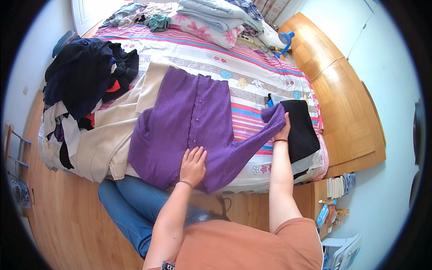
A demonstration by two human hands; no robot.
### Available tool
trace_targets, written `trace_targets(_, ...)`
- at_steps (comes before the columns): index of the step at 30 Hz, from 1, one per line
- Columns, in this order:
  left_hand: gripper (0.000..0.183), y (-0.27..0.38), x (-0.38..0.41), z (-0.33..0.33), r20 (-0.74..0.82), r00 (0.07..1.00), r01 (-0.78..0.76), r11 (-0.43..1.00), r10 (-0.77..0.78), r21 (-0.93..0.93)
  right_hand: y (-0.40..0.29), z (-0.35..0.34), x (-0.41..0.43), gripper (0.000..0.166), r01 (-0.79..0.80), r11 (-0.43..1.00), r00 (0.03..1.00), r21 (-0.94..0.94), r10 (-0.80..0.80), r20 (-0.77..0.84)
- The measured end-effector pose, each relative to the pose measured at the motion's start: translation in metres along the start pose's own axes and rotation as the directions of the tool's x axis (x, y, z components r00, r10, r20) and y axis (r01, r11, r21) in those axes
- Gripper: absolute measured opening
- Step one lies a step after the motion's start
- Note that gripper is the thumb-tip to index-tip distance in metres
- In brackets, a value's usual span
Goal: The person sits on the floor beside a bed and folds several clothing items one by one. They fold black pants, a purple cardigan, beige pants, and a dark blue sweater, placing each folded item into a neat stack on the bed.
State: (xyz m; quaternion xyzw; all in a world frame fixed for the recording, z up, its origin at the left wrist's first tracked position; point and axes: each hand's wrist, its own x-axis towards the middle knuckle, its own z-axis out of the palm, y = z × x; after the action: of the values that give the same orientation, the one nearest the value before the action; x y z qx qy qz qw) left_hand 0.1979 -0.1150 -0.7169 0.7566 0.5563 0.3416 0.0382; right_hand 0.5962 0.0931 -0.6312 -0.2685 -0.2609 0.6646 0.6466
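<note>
A purple crinkled garment (179, 111) with a ruffled button placket lies spread on the bed. My left hand (193, 167) rests flat on it near the bed's front edge, fingers slightly apart. At the right, my right hand (285, 128) grips the end of one purple sleeve (249, 141), which is lifted and pulled outward. Cream-coloured fabric (111, 135) lies partly under the purple garment on its left side. Just beyond my right hand is a folded black garment (300, 131) on top of grey cloth.
A heap of dark clothes (81, 74) lies on the bed's left. Folded pale quilts (216, 13) and a floral pillow (206, 30) are at the far side, near a blue lamp (287, 38). The wooden headboard (337, 91) stands at the right, books (335, 187) below it.
</note>
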Motion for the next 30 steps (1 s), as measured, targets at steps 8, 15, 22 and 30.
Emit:
trace_targets(8,0.043,0.000,-0.001,-0.006,-0.005,1.000,-0.027,1.000,0.027,-0.007,-0.091,0.019,-0.046,0.034,0.289,0.844,0.835,-0.452,-0.454,-0.312)
trace_targets(15,0.032,0.080,-0.016,-0.013,0.025,0.920,-0.368,0.885,0.391,-0.285,-0.136,0.008,-0.064,0.046,0.294,0.511,0.675,-0.808,-0.709,-0.203)
trace_targets(22,0.015,0.096,-0.031,0.026,0.238,0.928,-0.296,0.955,0.288,-0.001,-0.158,-0.008,-0.010,0.053,-0.049,0.535,0.392,-0.844,-0.767,-0.509)
trace_targets(30,0.012,0.096,-0.038,0.023,0.138,0.979,-0.099,0.940,0.151,-0.328,-0.159,0.017,0.066,0.046,-0.033,0.473,0.407,-0.880,-0.798,-0.444)
